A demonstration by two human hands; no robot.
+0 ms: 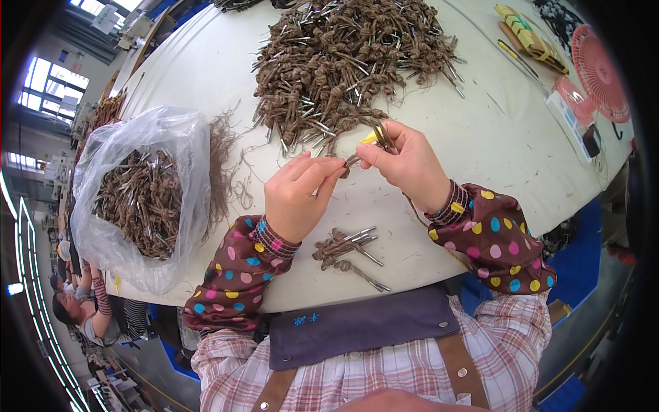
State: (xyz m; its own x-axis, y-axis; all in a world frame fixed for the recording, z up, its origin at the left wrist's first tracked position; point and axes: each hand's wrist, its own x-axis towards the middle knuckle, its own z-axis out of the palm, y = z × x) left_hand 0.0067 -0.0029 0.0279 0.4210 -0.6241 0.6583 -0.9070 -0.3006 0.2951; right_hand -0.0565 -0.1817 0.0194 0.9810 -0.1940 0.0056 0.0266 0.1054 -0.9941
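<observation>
My left hand (302,189) pinches a brown cord (348,167) between thumb and fingertips. My right hand (410,165) meets it there, fingers closed around a small pair of thread snips (386,137) with a yellow part. The blades are mostly hidden by the fingers. Just beyond both hands spreads a big heap of knotted brown cords (343,58) with silvery metal tips. Between my forearms, near the table's front edge, lies a small group of the same cords (336,247).
To the left stands a clear plastic bag (195,147) filled with more tipped cords; loose brown threads (223,165) lie beside it. At the far right are a pink fan (599,72), a yellow-wrapped bundle (532,40) and a yellow-handled tool (516,56). Another person (96,316) sits at far left.
</observation>
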